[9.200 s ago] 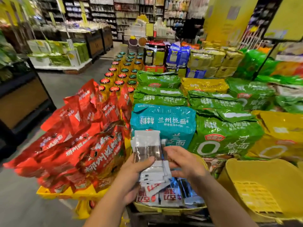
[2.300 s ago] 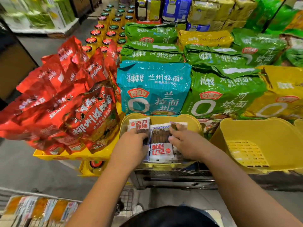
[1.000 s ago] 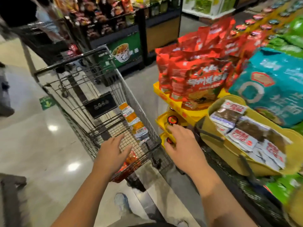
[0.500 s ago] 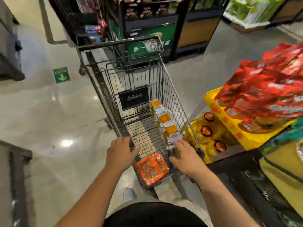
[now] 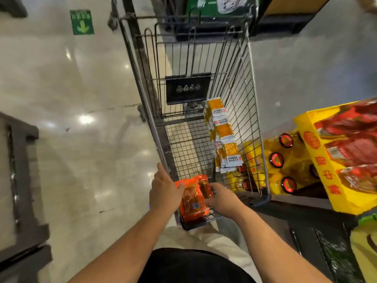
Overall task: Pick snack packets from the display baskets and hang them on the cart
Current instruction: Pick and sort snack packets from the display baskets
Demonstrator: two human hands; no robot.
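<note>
A grey wire shopping cart (image 5: 155, 111) stands straight ahead of me. At its near end lies a bundle of orange snack packets (image 5: 192, 198). My left hand (image 5: 164, 190) holds the bundle's left edge, fingers curled on it. My right hand (image 5: 221, 199) grips its right side. Strips of yellow-orange snack packets (image 5: 223, 135) hang down the inside of the cart's right wall.
To the right of the cart a yellow display box (image 5: 318, 158) holds red packets (image 5: 355, 144), with red-capped bottles (image 5: 285, 158) in yellow wrap below it. A dark stand (image 5: 22, 180) is at the left. A green arrow sticker (image 5: 82, 22) marks the polished floor.
I turned away from the yellow basket display to the cart. Both hands reached down into the cart's near end and took hold of the orange bundle.
</note>
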